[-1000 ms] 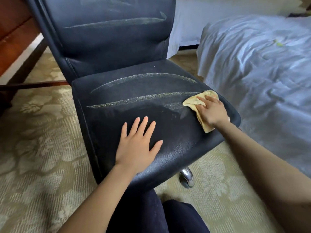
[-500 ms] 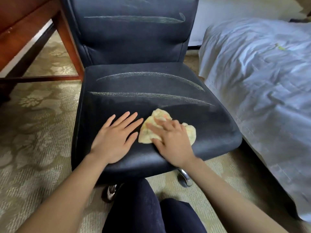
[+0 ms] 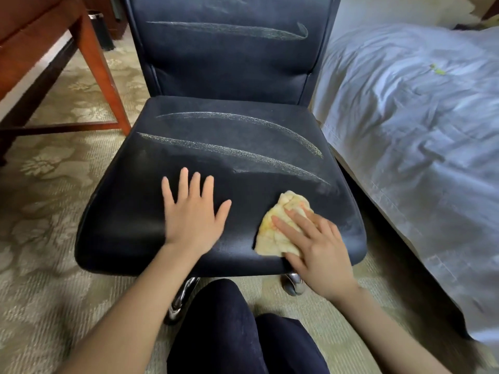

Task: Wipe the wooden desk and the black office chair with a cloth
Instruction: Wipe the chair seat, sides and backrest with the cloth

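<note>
Across the middle of the frame stood one black office chair (image 3: 243, 76), padded, with finely grained, leather-like upholstery. Two long pale curved streaks (image 3: 243, 152) crossed its seat, and one more crossed the backrest. At the lower right of the seat lay one crumpled yellow cloth (image 3: 272, 236), soft and blotched with orange. The right hand (image 3: 316, 255) pressed it down, its fingers (image 3: 286, 225) spread and nearly straight over the fabric. The left hand (image 3: 193, 214) rested flat on the bare seat just left of the cloth, apart from it, fingers wide and holding nothing. At the upper left, the reddish wooden worktop (image 3: 24, 36) showed one slanted leg (image 3: 100, 74), which stood just beside the seat's far corner. A bed (image 3: 418, 130) under rumpled white sheets crowded the chair along the right side of the frame. Beneath the seat's front edge, two shiny chrome base parts (image 3: 181, 300) showed above a pale, flower-patterned carpet (image 3: 48, 211). Two knees (image 3: 229, 333) in dark trousers filled the bottom centre.
</note>
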The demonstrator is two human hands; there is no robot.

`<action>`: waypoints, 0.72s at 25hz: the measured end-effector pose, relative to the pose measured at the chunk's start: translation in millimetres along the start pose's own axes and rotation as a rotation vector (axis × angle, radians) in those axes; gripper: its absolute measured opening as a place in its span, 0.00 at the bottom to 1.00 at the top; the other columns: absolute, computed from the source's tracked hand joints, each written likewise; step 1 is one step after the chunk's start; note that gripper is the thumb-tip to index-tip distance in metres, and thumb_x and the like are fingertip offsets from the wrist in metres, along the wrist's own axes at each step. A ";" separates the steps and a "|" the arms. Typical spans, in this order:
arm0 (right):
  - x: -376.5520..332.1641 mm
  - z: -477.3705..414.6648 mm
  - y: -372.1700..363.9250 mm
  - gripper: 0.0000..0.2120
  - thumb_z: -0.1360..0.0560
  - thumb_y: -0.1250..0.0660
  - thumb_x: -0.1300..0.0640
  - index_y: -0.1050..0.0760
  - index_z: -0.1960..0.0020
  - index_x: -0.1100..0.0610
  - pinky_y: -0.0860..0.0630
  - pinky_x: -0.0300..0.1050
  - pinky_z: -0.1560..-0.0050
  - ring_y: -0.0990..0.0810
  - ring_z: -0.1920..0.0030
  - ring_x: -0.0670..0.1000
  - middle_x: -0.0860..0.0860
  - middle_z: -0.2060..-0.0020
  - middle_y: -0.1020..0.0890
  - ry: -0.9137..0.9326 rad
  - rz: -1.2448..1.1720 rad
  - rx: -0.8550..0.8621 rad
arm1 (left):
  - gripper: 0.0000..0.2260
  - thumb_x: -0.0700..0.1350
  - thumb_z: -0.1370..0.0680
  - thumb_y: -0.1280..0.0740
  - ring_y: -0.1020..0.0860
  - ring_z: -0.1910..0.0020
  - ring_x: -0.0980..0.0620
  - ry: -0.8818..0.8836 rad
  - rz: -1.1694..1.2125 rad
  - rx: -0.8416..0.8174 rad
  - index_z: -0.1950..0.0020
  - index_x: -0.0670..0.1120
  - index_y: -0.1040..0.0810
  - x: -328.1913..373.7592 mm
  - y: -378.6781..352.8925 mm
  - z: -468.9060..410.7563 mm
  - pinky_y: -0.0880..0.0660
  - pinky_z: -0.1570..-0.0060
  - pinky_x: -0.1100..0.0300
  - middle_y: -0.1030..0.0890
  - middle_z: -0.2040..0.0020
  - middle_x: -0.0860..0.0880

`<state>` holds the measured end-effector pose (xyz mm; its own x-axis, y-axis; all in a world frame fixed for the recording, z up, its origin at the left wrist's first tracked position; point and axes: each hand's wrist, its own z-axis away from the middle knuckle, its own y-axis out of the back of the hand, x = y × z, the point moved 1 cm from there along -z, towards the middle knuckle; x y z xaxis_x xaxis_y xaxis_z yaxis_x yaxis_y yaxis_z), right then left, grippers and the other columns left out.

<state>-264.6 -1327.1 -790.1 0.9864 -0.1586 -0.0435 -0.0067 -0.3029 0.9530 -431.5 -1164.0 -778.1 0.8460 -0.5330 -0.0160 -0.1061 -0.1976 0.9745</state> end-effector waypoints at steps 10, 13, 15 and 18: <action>106.2 -77.1 -2.3 0.20 0.22 0.39 0.50 0.31 0.30 0.46 0.43 0.51 0.29 0.35 0.30 0.58 0.53 0.29 0.32 -0.345 -0.193 -0.115 | 0.33 0.62 0.22 0.57 0.45 0.24 0.44 0.116 0.091 0.043 0.25 0.42 0.39 42.0 -19.1 17.6 0.51 0.28 0.42 0.39 0.24 0.43; 99.7 -98.0 -9.5 0.18 0.22 0.40 0.52 0.28 0.32 0.50 0.43 0.47 0.29 0.37 0.29 0.57 0.55 0.29 0.32 -0.493 -0.297 -0.059 | 0.34 0.61 0.23 0.57 0.43 0.25 0.44 0.130 0.100 0.049 0.26 0.42 0.37 46.1 -19.2 18.1 0.50 0.28 0.42 0.37 0.25 0.43; 82.8 -96.7 -11.1 0.18 0.22 0.41 0.51 0.27 0.33 0.50 0.43 0.47 0.30 0.37 0.29 0.57 0.54 0.30 0.32 -0.519 -0.223 -0.043 | 0.33 0.61 0.23 0.56 0.42 0.25 0.44 0.132 0.097 0.055 0.26 0.42 0.36 45.6 -19.7 18.7 0.49 0.28 0.42 0.37 0.25 0.43; 48.1 -77.4 -8.6 0.19 0.23 0.40 0.49 0.27 0.33 0.48 0.41 0.49 0.33 0.36 0.31 0.59 0.51 0.30 0.31 -0.444 -0.134 -0.046 | 0.33 0.61 0.23 0.56 0.42 0.25 0.45 0.128 0.089 0.059 0.26 0.42 0.37 41.5 -20.9 18.7 0.49 0.28 0.42 0.37 0.25 0.43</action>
<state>-204.3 -1259.4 -777.2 0.8124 -0.5105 -0.2818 0.1332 -0.3081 0.9420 -404.0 -1197.3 -803.3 0.8913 -0.4417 0.1022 -0.2107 -0.2040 0.9560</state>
